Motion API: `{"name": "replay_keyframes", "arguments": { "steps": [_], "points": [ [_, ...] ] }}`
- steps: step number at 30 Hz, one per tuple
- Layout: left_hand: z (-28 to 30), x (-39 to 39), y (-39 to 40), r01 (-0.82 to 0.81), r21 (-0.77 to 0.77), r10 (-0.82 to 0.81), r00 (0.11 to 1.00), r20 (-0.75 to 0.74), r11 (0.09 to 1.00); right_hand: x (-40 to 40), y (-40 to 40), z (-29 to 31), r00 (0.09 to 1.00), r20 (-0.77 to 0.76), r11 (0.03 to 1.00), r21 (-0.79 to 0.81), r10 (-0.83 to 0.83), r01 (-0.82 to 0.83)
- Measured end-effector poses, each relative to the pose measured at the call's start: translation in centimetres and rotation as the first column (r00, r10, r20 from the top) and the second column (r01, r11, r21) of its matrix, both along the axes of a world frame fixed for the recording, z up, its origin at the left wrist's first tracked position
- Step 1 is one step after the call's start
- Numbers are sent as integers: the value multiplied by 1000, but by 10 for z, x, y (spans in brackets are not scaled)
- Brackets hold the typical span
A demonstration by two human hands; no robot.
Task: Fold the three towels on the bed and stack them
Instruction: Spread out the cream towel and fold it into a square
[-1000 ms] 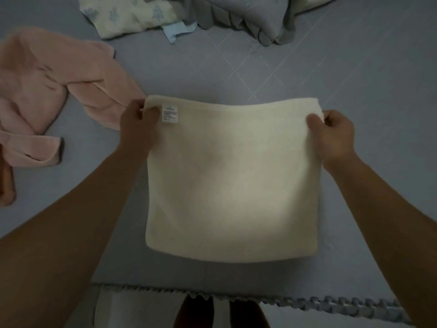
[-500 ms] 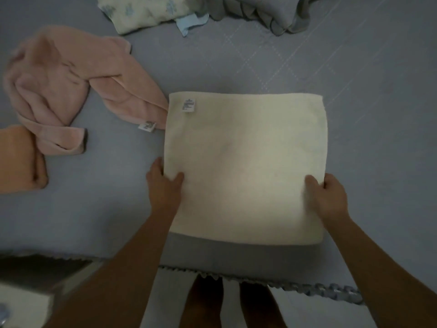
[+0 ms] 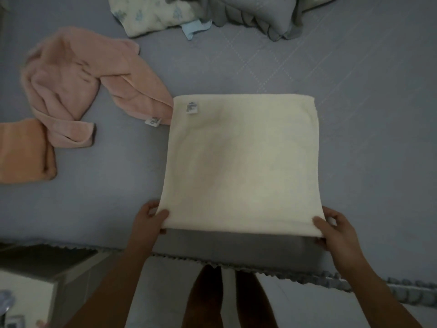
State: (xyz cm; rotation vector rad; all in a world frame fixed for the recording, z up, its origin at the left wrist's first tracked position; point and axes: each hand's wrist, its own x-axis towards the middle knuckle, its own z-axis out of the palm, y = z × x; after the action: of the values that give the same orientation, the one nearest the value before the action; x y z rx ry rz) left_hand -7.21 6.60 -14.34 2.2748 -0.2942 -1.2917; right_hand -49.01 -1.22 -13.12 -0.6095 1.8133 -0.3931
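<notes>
Pinching the cream towel (image 3: 241,162) at its near corners, left hand (image 3: 147,223) and right hand (image 3: 335,229) were mid-fold; the orange towel (image 3: 23,151) lay folded, the pink towel (image 3: 78,86) unfolded.

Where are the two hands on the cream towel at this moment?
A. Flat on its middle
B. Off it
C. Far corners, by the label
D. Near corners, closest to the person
D: the left hand and right hand pinch the cream towel at its near corners.

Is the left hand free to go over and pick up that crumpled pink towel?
Probably not yet: the left hand pinches the cream towel's near corner. Once it lets go, only bare bedspread lies between it and the pink towel.
</notes>
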Motion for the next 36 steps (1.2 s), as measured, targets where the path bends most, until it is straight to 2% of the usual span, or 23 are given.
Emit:
{"name": "replay_keyframes", "arguments": {
  "steps": [2,4,7,12,13,14,15,16,17,18,22,24,27,28,30,31,32,34,36],
  "points": [
    [20,5,-13,-138,-56,135,989,-64,989,0,-15,20,987,97,990,-33,-130,134],
    [40,11,-35,-170,-132,152,979,-135,977,5,-42,38,962,178,974,-62,-206,219],
    [61,18,-92,-157,-179,129,978,-161,971,23,-102,55,946,262,974,-64,-193,216],
    [68,31,-206,-192,-226,152,971,-183,955,51,-222,53,960,241,984,-70,-140,161],
    [60,31,-222,-99,-194,78,991,-112,976,53,-238,45,978,179,989,-89,-104,122],
    [49,30,-232,88,-121,-84,996,39,989,53,-249,33,999,49,994,-108,-7,12],
    [38,28,-238,267,-17,-257,944,208,964,53,-253,19,984,-122,985,-104,128,-141],
    [28,24,-241,387,88,-392,854,341,918,53,-251,6,930,-262,957,-64,257,-282],
    [19,20,-240,433,149,-455,798,396,889,53,-244,-5,875,-334,927,-9,350,-374],
    [11,16,-239,430,155,-455,796,400,889,52,-234,-16,844,-353,907,35,404,-419],
    [-9,13,-229,335,110,-352,868,349,936,48,-198,-35,871,-351,930,-1,344,-367],
    [-12,16,-223,329,109,-347,876,335,938,43,-185,-38,886,-313,931,-21,341,-365],
    [-9,21,-213,347,79,-355,894,272,934,30,-177,-35,873,-338,908,-103,351,-405],
    [-7,19,-208,330,54,-334,924,187,943,24,-180,-32,869,-375,905,-148,322,-399],
    [-4,9,-192,279,30,-276,957,-89,960,10,-191,-23,863,-461,904,-247,207,-349],
    [-4,1,-180,295,46,-281,939,-199,954,3,-198,-20,862,-487,908,-285,137,-306],
    [-4,-9,-167,343,61,-320,917,-240,937,-3,-204,-16,859,-504,913,-306,85,-269],
    [-9,-27,-145,361,41,-348,919,-186,932,-8,-214,-13,850,-523,922,-293,68,-253],
    [-15,-40,-133,237,-20,-238,969,-60,971,-3,-217,-15,822,-549,895,-276,152,-350]
  ]
}}
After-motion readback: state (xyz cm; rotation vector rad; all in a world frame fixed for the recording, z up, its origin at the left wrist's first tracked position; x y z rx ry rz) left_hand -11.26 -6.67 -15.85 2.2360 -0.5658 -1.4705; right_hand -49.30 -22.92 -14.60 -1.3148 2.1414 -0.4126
